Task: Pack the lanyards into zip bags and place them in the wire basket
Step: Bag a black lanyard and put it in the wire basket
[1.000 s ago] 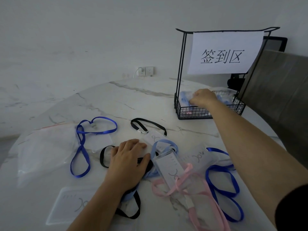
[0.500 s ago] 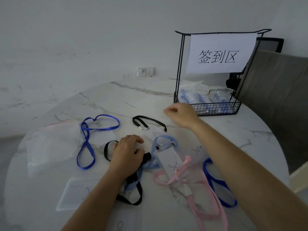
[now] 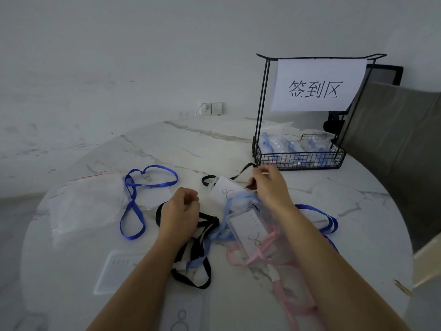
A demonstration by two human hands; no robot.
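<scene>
My right hand (image 3: 270, 186) pinches the strap of the far black lanyard (image 3: 239, 172), which lifts off the table above its white card holder (image 3: 225, 190). With curled fingers my left hand (image 3: 181, 212) holds the near black lanyard (image 3: 202, 280). Between my forearms lie a light blue lanyard (image 3: 238, 204) and a pink lanyard (image 3: 285, 286) tangled over a card holder (image 3: 249, 229). Blue lanyards lie at the left (image 3: 133, 199) and under my right forearm (image 3: 330, 219). Clear zip bags (image 3: 88, 204) lie at the far left. The wire basket (image 3: 300, 160) at the back right holds bagged lanyards.
A paper sign (image 3: 317, 84) hangs from the basket's tall frame. Loose card holders lie near the front edge (image 3: 117, 271) and between my arms (image 3: 181, 314). A chair (image 3: 393, 139) stands past the round marble table's right side.
My right hand left the basket, came back over the table and took the far black lanyard's strap. My left hand's fingers curled on the near black lanyard.
</scene>
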